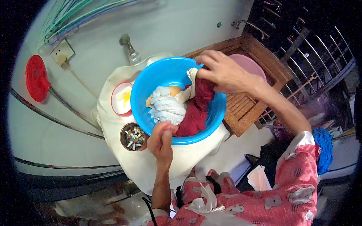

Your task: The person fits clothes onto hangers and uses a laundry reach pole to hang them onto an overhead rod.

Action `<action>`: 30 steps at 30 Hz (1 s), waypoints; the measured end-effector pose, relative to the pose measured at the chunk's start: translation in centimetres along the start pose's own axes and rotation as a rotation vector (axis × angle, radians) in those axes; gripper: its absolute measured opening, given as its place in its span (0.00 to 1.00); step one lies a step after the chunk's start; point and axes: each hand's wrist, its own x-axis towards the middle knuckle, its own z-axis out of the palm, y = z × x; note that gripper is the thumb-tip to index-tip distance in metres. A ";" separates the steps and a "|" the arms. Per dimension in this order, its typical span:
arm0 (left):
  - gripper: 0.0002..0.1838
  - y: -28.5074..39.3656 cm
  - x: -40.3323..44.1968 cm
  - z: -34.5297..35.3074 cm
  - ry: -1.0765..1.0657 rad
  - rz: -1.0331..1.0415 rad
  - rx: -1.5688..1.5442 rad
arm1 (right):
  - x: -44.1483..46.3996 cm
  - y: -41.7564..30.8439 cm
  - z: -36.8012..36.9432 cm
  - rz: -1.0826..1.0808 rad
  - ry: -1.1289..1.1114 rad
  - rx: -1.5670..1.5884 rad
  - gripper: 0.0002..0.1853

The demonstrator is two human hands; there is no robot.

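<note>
We find open access to the blue basin (152, 75) from above, over its back-left rim, where a bare patch of its floor shows. Behind that rim the tap (130, 49) narrows approach from the wall (162, 26). On the right, the right hand (222, 71), gripping the dark red cloth (198, 113), and its forearm (277, 105) bar entry. The left hand (163, 140) occupies the front-left rim. Leftward, we note a red-rimmed bowl (116, 103) and a pot of cigarette butts (143, 146) close beside the basin. In front, right of the left wrist, the white sink (184, 160) offers an unobstructed strip.
</note>
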 end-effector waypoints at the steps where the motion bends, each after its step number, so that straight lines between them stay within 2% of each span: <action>1: 0.05 0.1 -0.5 -0.5 -0.010 0.081 -0.029 | -0.2 -0.1 -1.6 0.028 0.039 0.049 0.25; 2: 0.04 0.9 -0.8 -0.4 -0.059 0.119 -0.016 | -0.6 -0.2 -3.3 0.018 0.060 0.069 0.23; 5: 0.07 3.3 -2.5 2.4 -0.376 -0.318 -0.076 | -2.1 -0.8 -6.7 0.068 0.139 -0.058 0.24; 7: 0.15 2.5 -3.2 5.1 -0.489 -0.615 -0.330 | -3.5 -2.1 -8.3 0.156 0.212 -0.061 0.21; 8: 0.20 1.4 -3.2 6.0 -0.473 -0.643 -0.525 | -4.5 -2.9 -8.8 0.220 0.266 -0.019 0.20; 10: 0.30 -0.4 -2.9 7.5 -0.435 -0.695 -0.914 | -6.5 -4.0 -10.5 0.110 0.394 -0.165 0.19; 11: 0.33 -0.5 -2.4 8.0 -0.405 -0.637 -1.069 | -7.8 -4.8 -10.2 0.147 0.546 -0.146 0.22; 12: 0.37 -0.5 -1.8 8.4 -0.378 -0.574 -1.223 | -9.7 -5.8 -10.5 0.277 0.568 -0.069 0.23; 13: 0.40 -0.5 -1.2 9.0 -0.350 -0.504 -1.378 | -11.1 -6.2 -10.4 0.261 0.642 -0.215 0.25; 14: 0.45 0.4 -0.3 9.5 -0.286 -0.503 -1.346 | -13.4 -6.4 -9.8 0.287 0.695 -0.199 0.27; 15: 0.44 1.1 0.4 10.1 -0.268 -0.479 -1.319 | -15.1 -7.4 -9.4 0.320 0.746 -0.050 0.27; 17: 0.41 2.0 1.3 11.8 -0.240 -0.432 -1.271 | -19.6 -9.1 -8.1 0.373 0.651 -0.070 0.26; 18: 0.34 1.9 1.4 12.7 -0.231 -0.440 -1.311 | -20.9 -10.3 -8.0 0.400 0.600 -0.043 0.26; 19: 0.31 1.8 1.2 13.5 -0.189 -0.498 -1.300 | -22.5 -11.2 -7.2 0.460 0.571 0.077 0.26; 21: 0.27 2.1 1.0 15.7 -0.112 -0.635 -1.268 | -25.4 -12.0 -7.3 0.601 0.323 0.309 0.26; 22: 0.24 3.1 0.6 17.4 -0.078 -0.563 -1.189 | -26.9 -12.4 -7.0 0.685 0.263 0.449 0.27; 23: 0.23 3.4 -0.1 19.2 -0.095 -0.586 -1.119 | -28.6 -12.7 -6.6 0.768 0.208 0.590 0.28; 24: 0.23 3.5 -0.9 20.9 -0.117 -0.606 -1.051 | -30.7 -12.5 -6.2 0.753 0.105 0.696 0.27; 25: 0.22 3.7 -1.9 22.7 -0.140 -0.623 -0.984 | -33.6 -11.9 -5.7 0.669 -0.104 0.673 0.32; 26: 0.22 4.8 -3.2 24.4 -0.189 -0.605 -0.931 | -35.2 -12.2 -5.5 0.731 -0.027 0.613 0.36; 27: 0.23 5.8 -4.6 26.1 -0.251 -0.682 -0.936 | -35.9 -12.4 -5.8 0.790 0.043 0.549 0.40; 28: 0.23 6.1 -6.5 27.9 -0.290 -0.704 -0.856 | -36.1 -12.8 -6.6 0.985 0.194 0.771 0.46; 30: 0.23 7.3 -10.0 30.7 -0.384 -0.695 -0.754 | -35.7 -13.3 -7.4 1.101 0.442 1.047 0.46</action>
